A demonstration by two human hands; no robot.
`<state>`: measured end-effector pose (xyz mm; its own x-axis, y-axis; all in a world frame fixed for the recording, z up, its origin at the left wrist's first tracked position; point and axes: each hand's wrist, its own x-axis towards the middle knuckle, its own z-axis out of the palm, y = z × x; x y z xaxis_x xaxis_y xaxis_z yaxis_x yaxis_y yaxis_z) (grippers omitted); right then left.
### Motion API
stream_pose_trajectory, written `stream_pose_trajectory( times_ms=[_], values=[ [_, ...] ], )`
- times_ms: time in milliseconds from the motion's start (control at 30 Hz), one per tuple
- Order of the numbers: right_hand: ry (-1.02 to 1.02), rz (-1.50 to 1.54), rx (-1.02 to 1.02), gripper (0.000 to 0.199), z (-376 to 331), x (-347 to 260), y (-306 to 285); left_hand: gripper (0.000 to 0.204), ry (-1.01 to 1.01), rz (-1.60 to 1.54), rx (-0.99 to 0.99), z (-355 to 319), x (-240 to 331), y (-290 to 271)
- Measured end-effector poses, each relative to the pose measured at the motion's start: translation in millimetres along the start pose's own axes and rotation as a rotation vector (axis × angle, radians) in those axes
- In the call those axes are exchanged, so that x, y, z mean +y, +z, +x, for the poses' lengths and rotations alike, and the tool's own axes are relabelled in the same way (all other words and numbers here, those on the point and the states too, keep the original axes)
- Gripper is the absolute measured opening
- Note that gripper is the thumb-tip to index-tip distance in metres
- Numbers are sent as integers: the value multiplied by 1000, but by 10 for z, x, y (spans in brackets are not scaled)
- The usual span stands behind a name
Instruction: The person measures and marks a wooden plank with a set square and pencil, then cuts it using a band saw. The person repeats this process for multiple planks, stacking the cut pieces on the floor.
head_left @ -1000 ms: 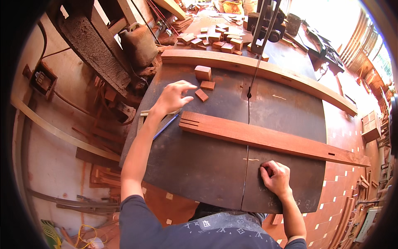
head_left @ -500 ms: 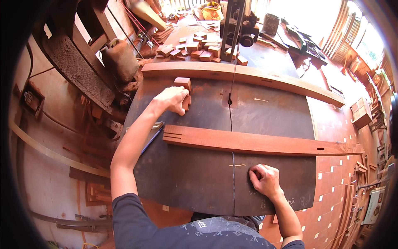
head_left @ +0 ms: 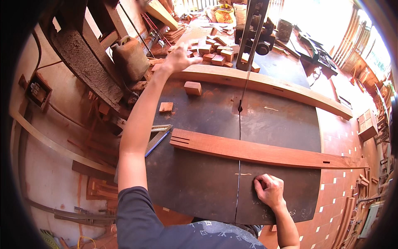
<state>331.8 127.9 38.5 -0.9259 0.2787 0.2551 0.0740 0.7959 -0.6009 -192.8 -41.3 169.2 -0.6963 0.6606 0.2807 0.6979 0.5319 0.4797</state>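
Holding the left hand (head_left: 180,59) released, with spread fingers, beside the piled blocks (head_left: 219,60); resting the right hand (head_left: 270,191) on the table (head_left: 203,114) in a loose fist. Facing a thick block (head_left: 192,88) and a flat block (head_left: 166,107) lying between two beams (head_left: 257,152), and, farther off, a jug (head_left: 131,58), dark bucket (head_left: 284,31) and yellow sack (head_left: 224,15) with hidden contents.

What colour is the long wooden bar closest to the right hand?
The bar is reddish-brown, best seen in the head view.
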Motion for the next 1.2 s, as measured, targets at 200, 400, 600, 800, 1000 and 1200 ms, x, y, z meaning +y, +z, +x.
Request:
stream_pose_trajectory(
  times_ms=[200, 400, 600, 800, 1000, 1200],
  values=[
    [-31, 25, -1, 9, 22, -17, 46, 50, -374, 292, -490, -896, -702, -208],
    [-2, 4, -8, 9, 41, -14, 22, 62, -656, 423, -484, -1266, -511, -65],
    [-38, 0, 34, 10, 57, -24, 29, 43, -841, -160, -718, -777, -590, -27],
    [-11, -17, 19, 9, 19, -12, 10, 99, -498, -569, 90, -340, 240, -49],
    [-67, 25, 41, 8, 34, -6, 20, 49, -314, -574, 143, -1131, 112, -54],
    [-43, 37, -5, 8, 1, -42, 10, 19, -183, -312, 312, -2501, 226, 127]
  ],
)
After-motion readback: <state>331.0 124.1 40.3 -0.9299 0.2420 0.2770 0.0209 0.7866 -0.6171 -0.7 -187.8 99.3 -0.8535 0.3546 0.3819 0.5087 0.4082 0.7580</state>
